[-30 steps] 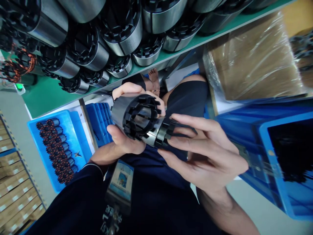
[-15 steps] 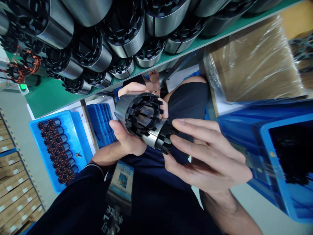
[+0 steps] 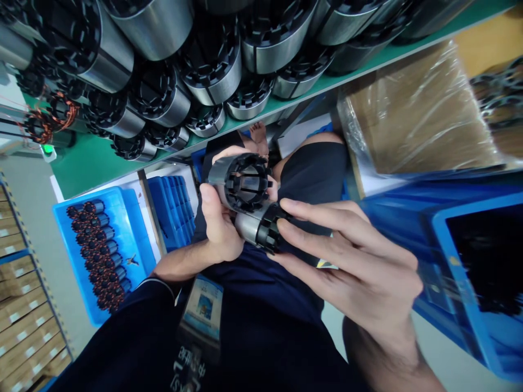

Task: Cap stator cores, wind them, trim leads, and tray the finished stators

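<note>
Glare streaks the plastic wrap (image 3: pixel 429 117) while the dark shirt (image 3: pixel 261 343) loses detail.

Wide, hollow silver metal cylinder with black toothed rim (image 3: pixel 229 182): held aloft, tilted, open end facing up and rightward in view. Just beside it, narrower silver metal cylinder with black toothed end (image 3: pixel 255 226), tilted, teeth also rightward.

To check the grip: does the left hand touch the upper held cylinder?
Touching: the head view shows the left hand wrapped around the upper held cylinder.
</note>
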A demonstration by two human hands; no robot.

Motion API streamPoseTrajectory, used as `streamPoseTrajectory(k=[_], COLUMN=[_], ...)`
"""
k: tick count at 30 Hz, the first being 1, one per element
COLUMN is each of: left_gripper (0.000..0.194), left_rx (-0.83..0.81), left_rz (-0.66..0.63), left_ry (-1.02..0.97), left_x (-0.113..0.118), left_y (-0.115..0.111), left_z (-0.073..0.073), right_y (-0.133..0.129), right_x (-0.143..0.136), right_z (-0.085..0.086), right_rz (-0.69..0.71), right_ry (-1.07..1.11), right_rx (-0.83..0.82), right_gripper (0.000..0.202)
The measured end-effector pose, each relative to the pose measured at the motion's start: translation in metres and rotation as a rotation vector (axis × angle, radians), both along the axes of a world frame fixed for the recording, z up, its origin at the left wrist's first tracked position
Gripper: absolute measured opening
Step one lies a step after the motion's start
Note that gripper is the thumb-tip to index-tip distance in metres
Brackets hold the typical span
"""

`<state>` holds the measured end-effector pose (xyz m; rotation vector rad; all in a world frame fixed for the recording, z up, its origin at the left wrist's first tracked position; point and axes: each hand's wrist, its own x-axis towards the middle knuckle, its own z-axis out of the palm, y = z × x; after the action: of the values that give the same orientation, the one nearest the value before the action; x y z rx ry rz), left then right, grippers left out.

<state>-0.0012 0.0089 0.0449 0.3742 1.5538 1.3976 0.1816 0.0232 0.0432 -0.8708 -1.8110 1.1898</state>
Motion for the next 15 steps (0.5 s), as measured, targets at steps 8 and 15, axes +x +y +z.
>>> streamPoseTrajectory(k=[8, 15], left_gripper=[0.116, 0.114], left_rx=[-0.181, -0.162], left_rz=[-0.25, -0.216], left_ry=[0.192, 0.067], left_x=[-0.0034, -0.0047], left_y=[-0.007, -0.0055], left_z=[0.0003, 0.0068], right_y=[-0.0036, -0.0061], right_x=[0.0011, 0.0032], right_z=[0.0028, 0.0051], right_rz=[-0.013, 0.01], right_ry=[-0.036, -0.021], right_rx=[-0.043, -0.052], right_gripper=[0.064, 0.061])
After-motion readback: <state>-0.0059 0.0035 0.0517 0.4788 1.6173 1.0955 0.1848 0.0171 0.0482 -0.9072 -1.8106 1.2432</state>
